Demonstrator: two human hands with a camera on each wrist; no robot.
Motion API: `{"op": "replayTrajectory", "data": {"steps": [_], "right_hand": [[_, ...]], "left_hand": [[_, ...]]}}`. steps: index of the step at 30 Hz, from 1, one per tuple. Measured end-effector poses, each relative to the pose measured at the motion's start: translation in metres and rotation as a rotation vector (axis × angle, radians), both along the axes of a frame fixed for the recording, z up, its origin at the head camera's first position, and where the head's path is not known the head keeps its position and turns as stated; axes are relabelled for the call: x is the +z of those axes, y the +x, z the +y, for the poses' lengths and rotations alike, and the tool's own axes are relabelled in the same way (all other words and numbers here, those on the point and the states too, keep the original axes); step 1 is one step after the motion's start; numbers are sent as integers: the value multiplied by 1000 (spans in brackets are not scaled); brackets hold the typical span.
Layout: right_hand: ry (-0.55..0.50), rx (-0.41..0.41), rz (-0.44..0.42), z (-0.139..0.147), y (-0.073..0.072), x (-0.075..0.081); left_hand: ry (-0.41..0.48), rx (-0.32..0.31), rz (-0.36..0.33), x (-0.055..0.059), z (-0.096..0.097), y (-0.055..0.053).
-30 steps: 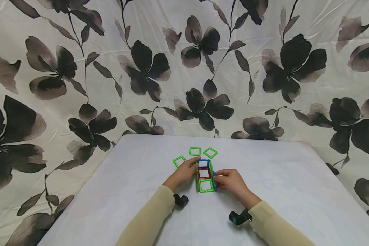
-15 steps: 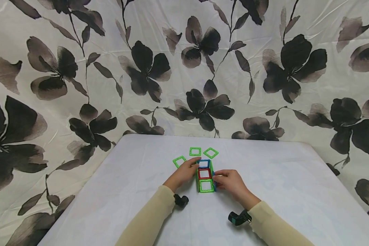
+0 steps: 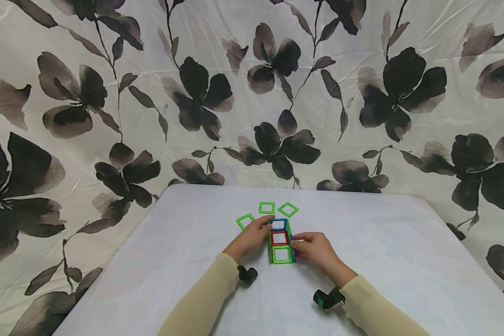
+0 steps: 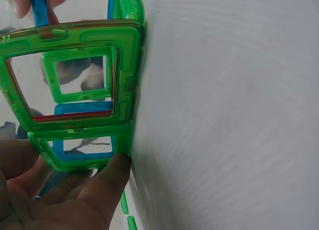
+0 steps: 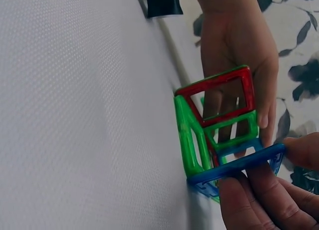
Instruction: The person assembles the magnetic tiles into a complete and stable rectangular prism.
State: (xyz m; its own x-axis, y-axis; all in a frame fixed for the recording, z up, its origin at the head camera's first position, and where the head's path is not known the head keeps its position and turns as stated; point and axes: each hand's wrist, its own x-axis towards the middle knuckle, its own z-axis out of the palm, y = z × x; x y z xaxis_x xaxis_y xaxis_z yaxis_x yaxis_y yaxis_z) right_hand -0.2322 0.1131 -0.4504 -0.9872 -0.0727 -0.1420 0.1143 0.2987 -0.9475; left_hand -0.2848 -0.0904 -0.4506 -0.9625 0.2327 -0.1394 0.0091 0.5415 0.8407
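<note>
On the worktop (image 3: 172, 233), between the two grips: a boxy run of tile frames (image 3: 280, 245), green nearest the sleeves, red in the middle, blue farthest off. Braced at the far left end by the left grip (image 3: 252, 233), with thumb and fingers bent about a green edge, presumably to stop any sliding under a push from the opposite side. Along the run's right side, pinched upright in the right grip (image 3: 317, 248) with thumb to one face and fingers to the other: a blue tile (image 5: 237, 166), probably held so for lining up edge with edge.

Just beside the left grip and partly covered by it: a tilted green tile (image 3: 242, 217). Beyond that grip, apart from the run: a green square (image 3: 266, 203) and, to its right, a green diamond-set tile (image 3: 282, 206), likely spares left within reach. Behind everything, a flowered cloth (image 3: 273, 144).

Hard to make out: the far left corner, hidden under the left grip; the blue tile, almost edge-on from the head; the right fingertips, partly lost behind that tile. Impossible to tell whether joined to the run or merely touching, or which frames lie flat.
</note>
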Motion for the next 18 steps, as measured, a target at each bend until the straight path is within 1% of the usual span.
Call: {"op": "replayTrajectory", "data": {"steps": [5, 8, 14, 18], "right_hand": [[-4, 23, 8, 4, -3, 0], [22, 44, 5, 8, -7, 0], [140, 106, 1, 18, -18, 1], [270, 146, 50, 22, -28, 5]], "left_hand": [[-2, -15, 0, 0, 0, -2], [-6, -21, -1, 0, 1, -4], [-22, -31, 8, 0, 4, -8], [-22, -46, 12, 1, 7, -9]]}}
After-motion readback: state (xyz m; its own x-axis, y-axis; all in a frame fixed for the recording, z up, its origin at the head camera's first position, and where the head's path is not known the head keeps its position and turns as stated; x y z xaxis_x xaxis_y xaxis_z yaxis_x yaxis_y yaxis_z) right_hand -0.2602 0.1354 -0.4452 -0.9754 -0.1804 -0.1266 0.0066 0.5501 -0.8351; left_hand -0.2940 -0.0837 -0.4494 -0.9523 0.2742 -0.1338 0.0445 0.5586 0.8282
